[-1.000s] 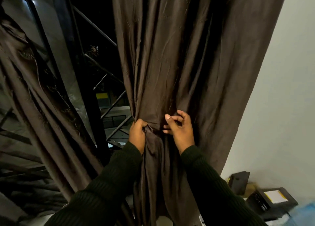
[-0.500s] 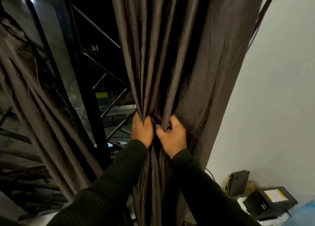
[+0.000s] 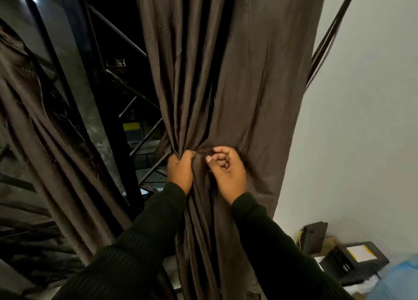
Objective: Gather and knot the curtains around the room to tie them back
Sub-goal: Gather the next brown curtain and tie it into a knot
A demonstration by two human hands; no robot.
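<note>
A dark brown curtain [image 3: 226, 73] hangs straight in front of me, bunched into folds at about waist height. My left hand [image 3: 181, 171] grips the gathered left folds tightly in a fist. Just to its right, my right hand [image 3: 228, 171] has its fingers curled, and its thumb and forefinger touch a fold at the gather. The curtain's right part still hangs loose and wide beside the wall. A second brown curtain [image 3: 45, 130] hangs slanted at the far left.
A dark window [image 3: 108, 85] with metal bars and a stair frame lies between the two curtains. A pale wall [image 3: 362, 119] is on the right. Low at the right stand black devices [image 3: 355, 259] on a surface, with a blue blurred thing at the corner.
My right hand has let go of the tight bunch and shifted slightly right, its fingers now curled at the fold. The curtain's right part has spread wider again. My left hand keeps its grip.
</note>
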